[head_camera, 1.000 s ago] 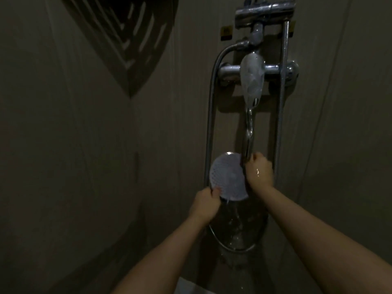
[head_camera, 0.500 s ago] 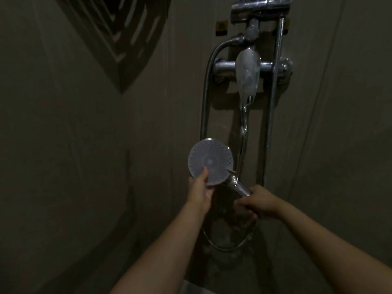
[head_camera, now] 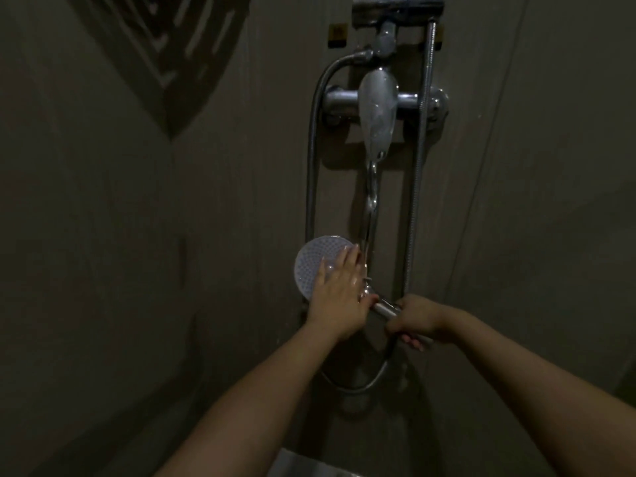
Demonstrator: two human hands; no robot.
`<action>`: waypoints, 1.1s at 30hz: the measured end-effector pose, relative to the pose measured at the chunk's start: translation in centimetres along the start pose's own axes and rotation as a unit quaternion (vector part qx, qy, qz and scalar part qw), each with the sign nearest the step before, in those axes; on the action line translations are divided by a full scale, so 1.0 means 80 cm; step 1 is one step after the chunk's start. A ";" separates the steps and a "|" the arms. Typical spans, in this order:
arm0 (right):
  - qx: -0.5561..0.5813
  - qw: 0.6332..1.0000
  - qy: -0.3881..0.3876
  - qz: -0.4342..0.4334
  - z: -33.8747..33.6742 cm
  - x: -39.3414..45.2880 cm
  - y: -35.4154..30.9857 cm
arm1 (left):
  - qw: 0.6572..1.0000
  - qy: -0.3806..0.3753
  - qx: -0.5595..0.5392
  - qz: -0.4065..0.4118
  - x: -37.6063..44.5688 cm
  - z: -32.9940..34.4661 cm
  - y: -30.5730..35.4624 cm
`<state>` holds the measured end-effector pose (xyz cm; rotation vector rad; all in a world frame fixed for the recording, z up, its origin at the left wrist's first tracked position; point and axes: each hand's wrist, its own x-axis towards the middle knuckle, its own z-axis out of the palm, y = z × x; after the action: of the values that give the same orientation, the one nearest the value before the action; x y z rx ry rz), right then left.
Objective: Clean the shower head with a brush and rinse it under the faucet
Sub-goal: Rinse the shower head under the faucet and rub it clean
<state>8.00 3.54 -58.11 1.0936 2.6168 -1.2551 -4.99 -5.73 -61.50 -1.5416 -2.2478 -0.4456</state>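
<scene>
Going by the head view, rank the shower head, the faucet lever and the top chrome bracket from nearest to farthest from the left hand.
1. Shower head: under the left hand, touching.
2. Faucet lever: above, on the wall.
3. Top chrome bracket: highest, at the frame's top edge.

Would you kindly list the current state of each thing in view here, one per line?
faucet: running, water streaming from its spout.
shower head: held under the stream, wet, nozzle face towards the camera.
left hand: fingers straight, flat on the nozzle face.
right hand: gripping the shower head's handle.
hose: connected, hanging in a loop.
</scene>
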 end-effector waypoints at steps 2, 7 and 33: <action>0.009 1.000 0.005 -0.001 -0.003 -0.002 -0.004 | 0.998 0.019 -0.048 -0.038 0.011 -0.005 -0.006; -0.015 1.000 0.025 -0.005 -0.008 -0.009 -0.016 | 0.987 0.058 -0.088 -0.120 0.017 -0.003 -0.001; 0.171 0.983 -0.055 -0.032 0.028 -0.010 0.023 | 0.387 0.027 -0.824 -0.412 -0.006 0.003 -0.049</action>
<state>9.15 2.27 -60.60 0.9487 2.4302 -1.7741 -8.56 -7.40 -62.11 -0.1510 -1.7712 -3.5988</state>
